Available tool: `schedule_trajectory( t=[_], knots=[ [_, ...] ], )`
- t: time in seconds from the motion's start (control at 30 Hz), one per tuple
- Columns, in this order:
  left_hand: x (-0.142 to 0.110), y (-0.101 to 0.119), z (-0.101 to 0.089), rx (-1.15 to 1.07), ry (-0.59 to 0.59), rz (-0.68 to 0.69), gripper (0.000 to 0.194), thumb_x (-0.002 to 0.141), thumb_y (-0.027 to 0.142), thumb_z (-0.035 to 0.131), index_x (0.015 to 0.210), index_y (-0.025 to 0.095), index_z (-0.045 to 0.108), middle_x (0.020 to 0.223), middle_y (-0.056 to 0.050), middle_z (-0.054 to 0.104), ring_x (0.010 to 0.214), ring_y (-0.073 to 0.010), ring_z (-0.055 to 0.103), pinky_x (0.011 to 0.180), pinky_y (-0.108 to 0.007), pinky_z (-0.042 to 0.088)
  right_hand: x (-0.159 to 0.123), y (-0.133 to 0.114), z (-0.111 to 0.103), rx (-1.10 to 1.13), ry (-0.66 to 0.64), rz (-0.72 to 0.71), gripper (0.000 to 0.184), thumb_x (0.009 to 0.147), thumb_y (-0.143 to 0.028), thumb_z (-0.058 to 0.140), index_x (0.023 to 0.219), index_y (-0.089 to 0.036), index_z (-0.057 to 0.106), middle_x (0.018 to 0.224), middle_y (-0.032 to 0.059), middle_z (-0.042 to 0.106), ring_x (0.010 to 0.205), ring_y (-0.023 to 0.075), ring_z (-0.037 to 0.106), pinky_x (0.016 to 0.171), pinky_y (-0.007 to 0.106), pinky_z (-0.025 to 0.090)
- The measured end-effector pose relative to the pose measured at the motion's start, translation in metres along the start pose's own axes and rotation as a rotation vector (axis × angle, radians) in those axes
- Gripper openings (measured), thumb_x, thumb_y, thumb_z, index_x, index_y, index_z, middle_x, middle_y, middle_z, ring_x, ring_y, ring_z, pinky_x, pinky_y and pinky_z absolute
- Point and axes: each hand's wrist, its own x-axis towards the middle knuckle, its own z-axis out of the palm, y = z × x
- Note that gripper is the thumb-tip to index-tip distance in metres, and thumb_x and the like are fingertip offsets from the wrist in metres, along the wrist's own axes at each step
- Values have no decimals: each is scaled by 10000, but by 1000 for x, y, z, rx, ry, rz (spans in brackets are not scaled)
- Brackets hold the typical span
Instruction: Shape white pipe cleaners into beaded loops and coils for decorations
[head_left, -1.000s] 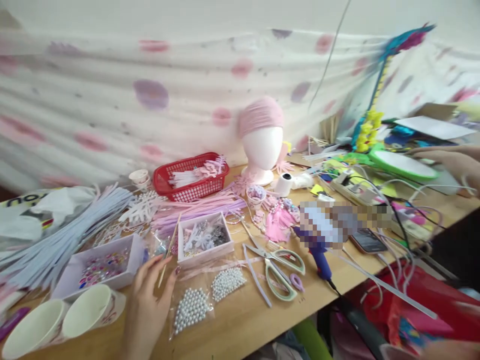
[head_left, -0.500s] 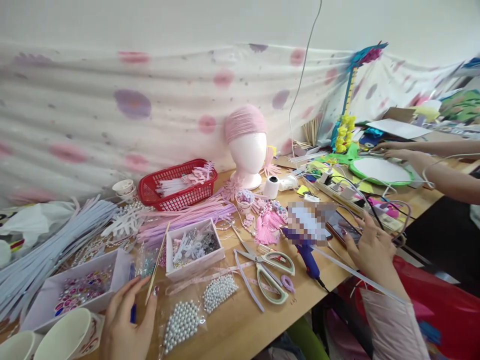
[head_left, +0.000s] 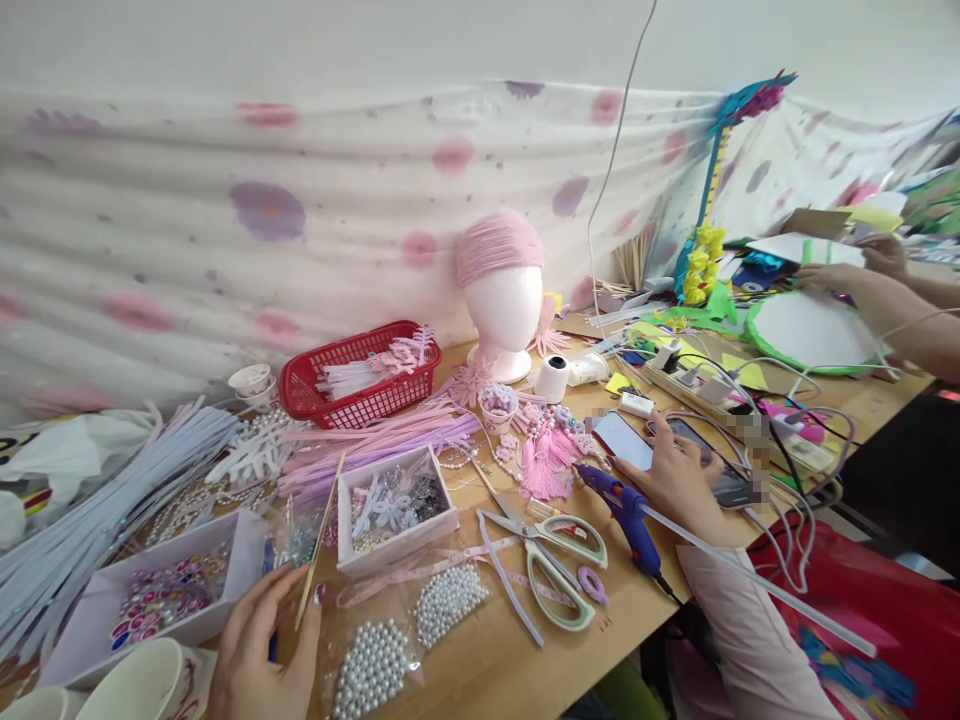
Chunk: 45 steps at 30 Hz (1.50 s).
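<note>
My left hand (head_left: 262,640) is low on the left, thumb and fingertips closed about the lower end of a thin gold-coloured stick (head_left: 324,520). Beside it are a white box of gems (head_left: 225,590) and bagged silver-white beads (head_left: 371,665). Over two phones, my right hand (head_left: 679,485) has its fingers spread. Its thumb comes close to the lit phone (head_left: 621,440); whether it touches is unclear. The dark phone (head_left: 694,437) is partly hidden behind my fingers. A purple glue gun (head_left: 626,515) with a long clear glue stick (head_left: 787,595) lies just left of my right wrist.
Scissors (head_left: 544,555) lie near the front edge. Behind are a white box of trims (head_left: 397,510), a red basket (head_left: 360,390) and a foam head (head_left: 502,305) wrapped in pink. At right, a power strip (head_left: 690,390) trails cables; another person's hands (head_left: 840,285) work there.
My right hand has moved left, from the dark phone toward the lit one. The other person's hands have changed position. My left hand keeps its pose by the stick. The view has shifted slightly.
</note>
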Motion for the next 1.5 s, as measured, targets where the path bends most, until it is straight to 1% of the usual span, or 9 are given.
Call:
schedule_trajectory(
  t=[0.13, 0.3, 0.43, 0.6, 0.83, 1.0, 1.13, 1.3, 1.5],
  knots=[
    [-2, -5, 6, -92, -9, -100, 409, 803, 498, 547, 1039, 180, 647, 1108, -130, 670, 856, -273, 700, 759, -420, 614, 3, -6, 1, 37, -6, 47, 797, 834, -529, 524, 1467, -143, 230, 1197, 191, 621, 1196, 430, 458, 987, 623, 223],
    [-6, -9, 9, -148, -15, -195, 439, 762, 510, 569, 1027, 171, 652, 1106, -141, 677, 812, -251, 712, 693, -357, 629, 6, -9, 2, 99, 39, 58, 724, 823, -577, 515, 1376, -140, 346, 1170, 194, 599, 1164, 429, 457, 966, 563, 255],
    [-8, -14, 9, -173, -52, -249, 390, 748, 477, 599, 995, 180, 654, 1058, -127, 701, 805, -248, 720, 705, -349, 628, 6, -11, 4, 106, 65, 106, 626, 809, -576, 516, 1263, -154, 421, 1178, 184, 582, 1144, 406, 471, 961, 537, 268],
    [-10, -20, 10, -192, -130, -380, 395, 695, 495, 645, 961, 203, 641, 934, -97, 744, 771, -263, 735, 690, -354, 623, 6, -11, 6, 72, 52, 150, 583, 767, -580, 555, 1147, -154, 439, 1107, 187, 588, 1106, 397, 497, 930, 518, 315],
    [-10, -21, 11, -214, -182, -508, 438, 654, 558, 624, 935, 223, 636, 913, -88, 767, 796, -294, 741, 706, -399, 614, 3, -11, 6, 7, 81, 147, 575, 785, -599, 519, 1136, -154, 426, 1080, 214, 599, 1086, 409, 515, 897, 511, 330],
    [-5, -8, 9, -195, -159, -535, 444, 645, 578, 601, 899, 216, 630, 858, -94, 763, 742, -287, 735, 693, -398, 609, 2, -13, 6, -18, 64, 208, 638, 760, -654, 518, 1139, -147, 431, 1052, 202, 609, 1072, 415, 514, 877, 524, 331],
    [-3, 0, 5, -191, -116, -536, 442, 642, 539, 594, 934, 208, 623, 832, -97, 764, 674, -275, 726, 613, -372, 604, 1, -14, 5, -31, 55, 214, 620, 762, -673, 497, 1111, -163, 456, 1057, 196, 589, 1063, 415, 509, 859, 523, 347],
    [-5, -5, 2, -162, -156, -508, 441, 685, 528, 598, 987, 209, 637, 856, -86, 772, 667, -264, 728, 570, -347, 588, 2, -14, 6, -13, 70, 235, 611, 741, -668, 509, 1079, -160, 481, 1041, 202, 601, 1072, 427, 514, 873, 520, 362],
    [-7, -3, 1, -114, -196, -506, 391, 712, 546, 573, 920, 226, 657, 846, -69, 775, 680, -259, 730, 594, -341, 580, 6, -14, 12, 74, 87, 274, 575, 733, -619, 511, 1099, -177, 479, 1116, 202, 617, 1145, 412, 509, 973, 579, 285]
  ],
)
